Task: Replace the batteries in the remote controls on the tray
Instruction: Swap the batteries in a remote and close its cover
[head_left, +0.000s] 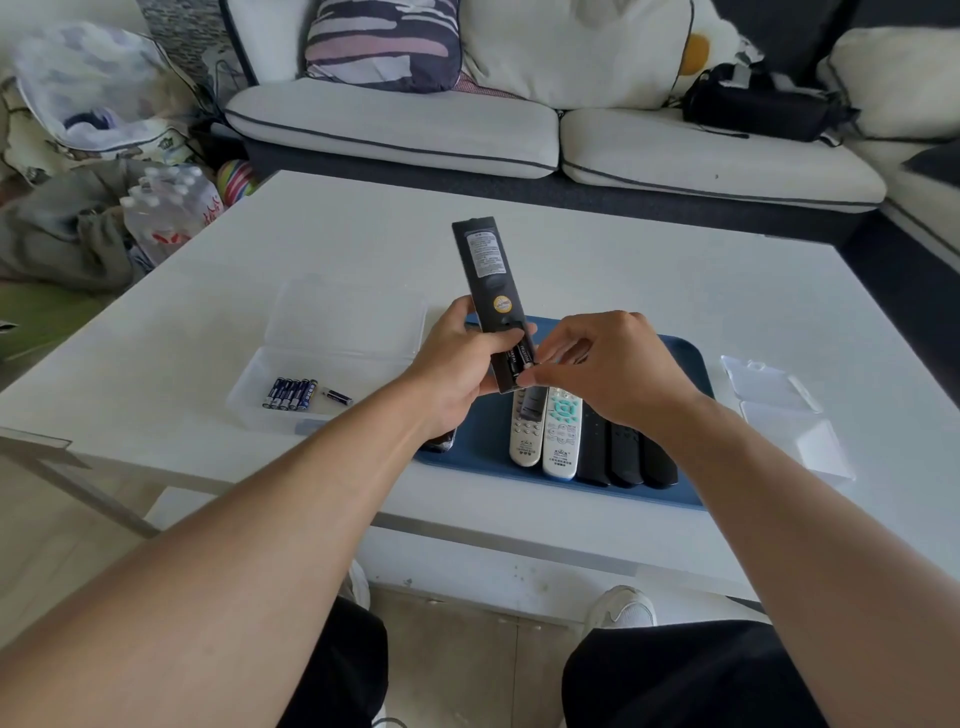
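White worktop (649, 291). Behind it a white sofa (395, 122) with dark piping, striped cushion (382, 44) and black bag (758, 106) on it. Far left on the floor: pack of water bottles (169, 208), grey cloth heap (62, 228).

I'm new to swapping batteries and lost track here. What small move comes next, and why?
Probably pry out the batteries with the right hand. The left hand holds the black remote back side up, its compartment is open, and the right fingertips already sit on the cells inside.
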